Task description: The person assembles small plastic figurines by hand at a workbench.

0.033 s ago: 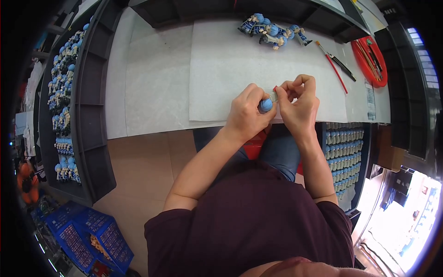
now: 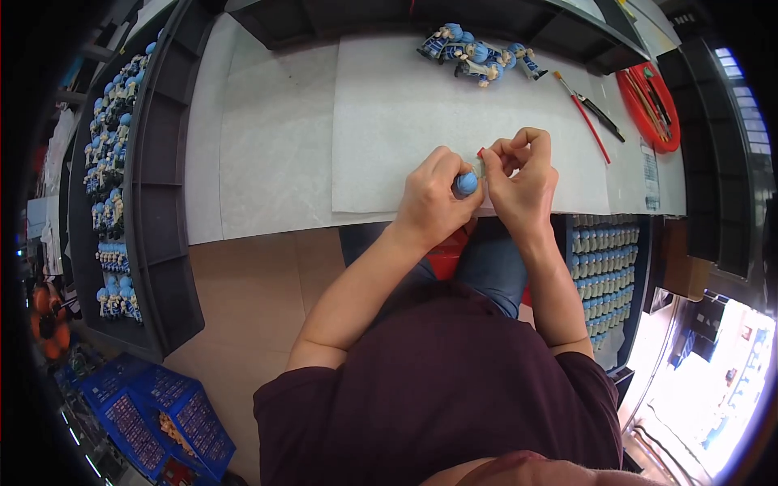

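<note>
The white sheet [image 2: 389, 121] lies on the worktable [image 2: 271, 138], and both hands work above its near edge. The left hand [image 2: 438, 190] is closed round a blue-headed figurine [image 2: 465, 185], whose rounded head shows past the curled fingers while the body is mostly hidden in the grasp. Just right of it, over the same edge of the sheet, the right hand [image 2: 520, 182] pinches a small red piece [image 2: 480, 152] at the tips of thumb and forefinger, its other fingers bent. Whether the red piece touches the figurine cannot be told.

On the sheet's far edge lies a heap of blue-and-white figurines [image 2: 480, 55]. Toward the sheet's right side rest a red-handled paintbrush [image 2: 591, 128] and a black-handled tool [image 2: 601, 117]; beyond that side sits a red oval dish [image 2: 668, 146] holding slender tools. Well left of the sheet, a black tray [image 2: 162, 211] stands beside crowded figurines [image 2: 112, 150]; below the sheet's right corner, pale blue-topped figures [image 2: 604, 263] stand in rows.
</note>
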`<action>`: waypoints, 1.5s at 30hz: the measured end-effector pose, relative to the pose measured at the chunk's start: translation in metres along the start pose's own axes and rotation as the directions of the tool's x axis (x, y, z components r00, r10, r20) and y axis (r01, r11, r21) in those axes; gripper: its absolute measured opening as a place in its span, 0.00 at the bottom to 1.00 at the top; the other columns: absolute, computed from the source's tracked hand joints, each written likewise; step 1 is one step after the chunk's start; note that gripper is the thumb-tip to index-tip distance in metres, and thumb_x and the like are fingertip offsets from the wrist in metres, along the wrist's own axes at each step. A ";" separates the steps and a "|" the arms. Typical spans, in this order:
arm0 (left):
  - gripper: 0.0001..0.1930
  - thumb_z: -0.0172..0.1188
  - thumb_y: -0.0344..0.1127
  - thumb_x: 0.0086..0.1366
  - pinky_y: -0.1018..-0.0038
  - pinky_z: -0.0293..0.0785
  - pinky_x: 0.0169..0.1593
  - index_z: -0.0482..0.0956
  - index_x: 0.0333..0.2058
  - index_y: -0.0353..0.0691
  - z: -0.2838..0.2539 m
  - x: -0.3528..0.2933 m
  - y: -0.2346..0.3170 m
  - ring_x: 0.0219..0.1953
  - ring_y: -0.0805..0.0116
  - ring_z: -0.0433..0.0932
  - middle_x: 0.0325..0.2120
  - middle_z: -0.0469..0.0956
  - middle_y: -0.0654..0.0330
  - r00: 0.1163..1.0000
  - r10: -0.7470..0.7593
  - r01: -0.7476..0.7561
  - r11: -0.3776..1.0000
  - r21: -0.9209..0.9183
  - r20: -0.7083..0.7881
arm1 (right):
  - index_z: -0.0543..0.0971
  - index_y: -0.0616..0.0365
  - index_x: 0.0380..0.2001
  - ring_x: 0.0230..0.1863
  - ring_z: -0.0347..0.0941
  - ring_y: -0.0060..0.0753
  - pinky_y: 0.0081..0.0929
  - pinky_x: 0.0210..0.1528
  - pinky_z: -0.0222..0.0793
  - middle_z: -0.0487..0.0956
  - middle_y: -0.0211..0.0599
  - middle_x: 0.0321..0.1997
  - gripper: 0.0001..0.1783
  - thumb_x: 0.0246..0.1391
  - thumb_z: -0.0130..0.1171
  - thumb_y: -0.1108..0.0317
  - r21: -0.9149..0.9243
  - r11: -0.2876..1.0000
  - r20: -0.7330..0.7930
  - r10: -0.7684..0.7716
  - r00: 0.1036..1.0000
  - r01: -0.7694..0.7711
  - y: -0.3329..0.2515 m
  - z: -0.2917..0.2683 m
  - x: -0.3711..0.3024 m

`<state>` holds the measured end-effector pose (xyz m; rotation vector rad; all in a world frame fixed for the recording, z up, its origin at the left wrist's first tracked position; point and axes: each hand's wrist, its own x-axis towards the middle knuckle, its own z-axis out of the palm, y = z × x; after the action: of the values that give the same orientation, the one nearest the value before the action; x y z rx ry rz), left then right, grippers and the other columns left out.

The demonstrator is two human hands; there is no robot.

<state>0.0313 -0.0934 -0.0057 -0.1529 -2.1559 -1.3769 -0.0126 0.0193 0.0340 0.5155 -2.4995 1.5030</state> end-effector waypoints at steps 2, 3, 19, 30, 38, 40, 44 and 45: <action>0.11 0.65 0.26 0.43 0.66 0.69 0.25 0.68 0.22 0.35 0.000 0.000 -0.001 0.22 0.54 0.71 0.22 0.69 0.54 0.999 -0.036 0.036 0.999 -0.008 0.004 | 0.60 0.60 0.31 0.19 0.69 0.18 0.16 0.21 0.64 0.73 0.36 0.20 0.17 0.44 0.57 0.83 0.004 1.000 -0.002 -0.010 1.000 0.010 0.001 -0.003 -0.005; 0.11 0.65 0.26 0.43 0.66 0.69 0.25 0.68 0.22 0.35 0.000 0.000 0.000 0.22 0.54 0.71 0.22 0.69 0.54 0.999 -0.036 0.036 0.999 -0.004 0.001 | 0.60 0.60 0.31 0.19 0.69 0.19 0.17 0.21 0.64 0.73 0.36 0.20 0.17 0.44 0.57 0.83 0.011 1.000 -0.001 -0.021 1.000 0.021 0.002 -0.004 -0.007; 0.12 0.65 0.27 0.43 0.66 0.68 0.24 0.68 0.21 0.36 0.000 0.002 0.000 0.22 0.55 0.71 0.20 0.69 0.54 0.998 -0.060 0.060 0.998 -0.011 0.001 | 0.62 0.61 0.31 0.19 0.72 0.27 0.22 0.22 0.66 0.73 0.37 0.20 0.15 0.43 0.57 0.83 -0.083 0.995 0.028 -0.048 0.998 0.050 0.004 -0.001 0.001; 0.11 0.65 0.27 0.43 0.66 0.68 0.24 0.68 0.21 0.36 0.000 -0.001 0.002 0.22 0.55 0.72 0.20 0.69 0.54 0.997 -0.080 0.081 0.996 -0.037 0.015 | 0.63 0.61 0.30 0.20 0.73 0.35 0.27 0.23 0.67 0.73 0.40 0.21 0.15 0.42 0.57 0.82 -0.127 0.992 0.089 -0.012 0.996 0.024 0.000 -0.013 -0.008; 0.11 0.64 0.27 0.44 0.65 0.69 0.25 0.68 0.21 0.36 0.000 0.000 0.001 0.23 0.54 0.72 0.21 0.70 0.54 0.998 -0.067 0.067 0.998 -0.015 0.013 | 0.63 0.61 0.31 0.21 0.73 0.37 0.27 0.24 0.68 0.72 0.40 0.20 0.15 0.41 0.57 0.83 -0.121 0.991 0.103 -0.037 0.994 0.050 0.002 -0.009 -0.002; 0.11 0.64 0.27 0.44 0.65 0.69 0.25 0.68 0.21 0.36 -0.001 0.002 0.003 0.22 0.54 0.72 0.21 0.69 0.54 0.998 -0.064 0.065 0.998 -0.012 0.006 | 0.63 0.61 0.31 0.21 0.73 0.37 0.27 0.24 0.68 0.73 0.40 0.21 0.15 0.41 0.56 0.83 -0.121 0.992 0.092 -0.033 0.995 0.044 0.000 -0.010 0.001; 0.11 0.64 0.27 0.44 0.64 0.69 0.25 0.68 0.21 0.36 -0.001 0.001 0.000 0.23 0.53 0.72 0.21 0.69 0.53 0.996 -0.091 0.092 0.995 -0.043 0.012 | 0.63 0.61 0.30 0.22 0.73 0.40 0.29 0.24 0.68 0.72 0.41 0.20 0.15 0.41 0.56 0.83 -0.142 0.988 0.098 -0.050 0.994 0.063 0.001 -0.008 -0.002; 0.11 0.64 0.27 0.44 0.64 0.69 0.25 0.68 0.21 0.36 0.000 0.002 -0.001 0.23 0.53 0.72 0.21 0.69 0.53 0.996 -0.094 0.094 0.995 -0.040 0.010 | 0.63 0.61 0.30 0.22 0.73 0.41 0.29 0.24 0.68 0.72 0.41 0.20 0.15 0.41 0.56 0.83 -0.126 0.991 0.112 -0.019 0.994 0.034 0.001 -0.010 -0.006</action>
<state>0.0292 -0.0945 -0.0058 -0.0736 -2.1672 -1.4752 -0.0077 0.0300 0.0366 0.6232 -2.6395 1.3279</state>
